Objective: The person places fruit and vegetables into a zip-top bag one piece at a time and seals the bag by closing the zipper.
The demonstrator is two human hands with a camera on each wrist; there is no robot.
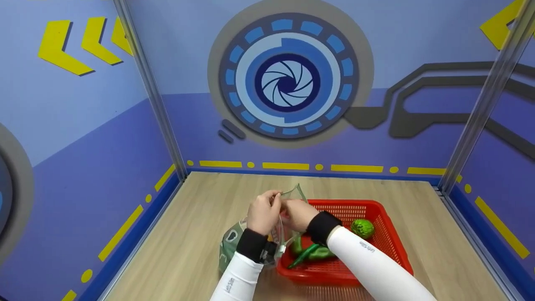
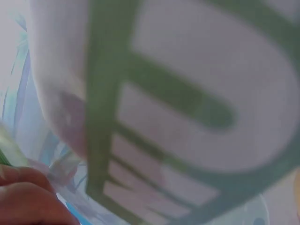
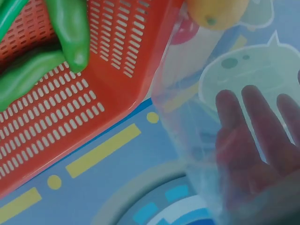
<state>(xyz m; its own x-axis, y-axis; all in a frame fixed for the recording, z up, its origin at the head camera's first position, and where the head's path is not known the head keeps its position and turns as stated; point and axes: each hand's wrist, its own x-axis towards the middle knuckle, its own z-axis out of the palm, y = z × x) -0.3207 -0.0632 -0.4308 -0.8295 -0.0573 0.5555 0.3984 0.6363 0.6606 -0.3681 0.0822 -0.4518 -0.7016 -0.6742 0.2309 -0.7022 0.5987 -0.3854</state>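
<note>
A clear zip bag with green print (image 1: 232, 244) stands left of the red basket (image 1: 376, 209), its mouth held up between both hands. My left hand (image 1: 263, 213) pinches the rim with thumb and fingers. At the same rim, my right hand (image 1: 299, 213) grips the plastic; its fingertips are mostly hidden in the head view. In the right wrist view, several fingers (image 3: 253, 140) show blurred through the plastic. A yellow-orange fruit (image 3: 218, 11) and a pinkish-red thing (image 3: 186, 30) show at the bag. Printed plastic fills most of the left wrist view.
Inside the basket lie long green peppers (image 1: 321, 253), a thin dark-green chili (image 1: 304, 256) and a round mottled green vegetable (image 1: 363, 228). Basket and bag stand on a wooden table (image 1: 175, 251) enclosed by printed blue panels (image 1: 188, 125).
</note>
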